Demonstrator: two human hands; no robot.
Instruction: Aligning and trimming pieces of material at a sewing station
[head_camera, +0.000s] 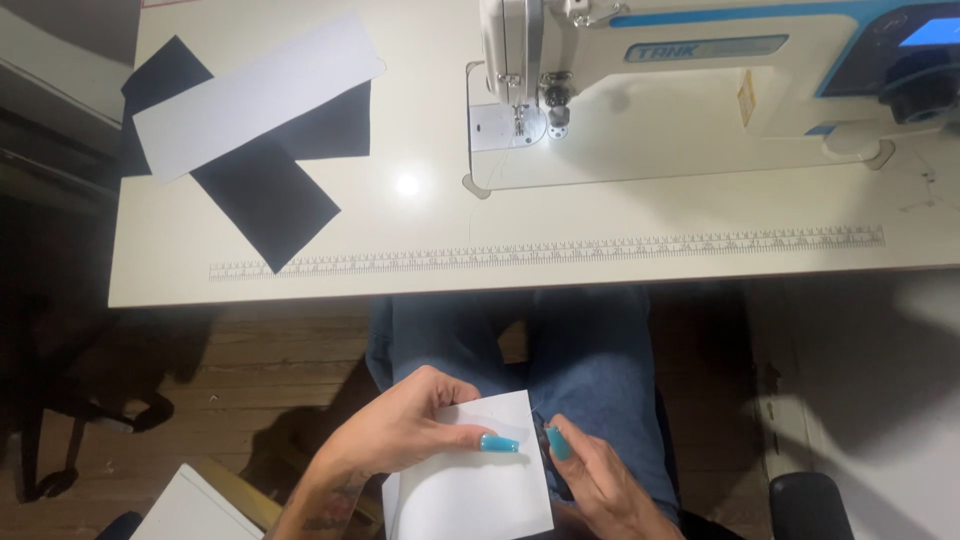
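White fabric piece (470, 480) on lap, well below sewing machine (700, 80). Left hand (400, 425) fingers closed pinning it flat; right hand (600, 485) fingers pinch its edge, steadying.

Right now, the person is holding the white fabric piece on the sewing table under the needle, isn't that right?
Not quite. The head view shows both hands, left hand and right hand, holding the white fabric piece over the lap, below the cream sewing table.
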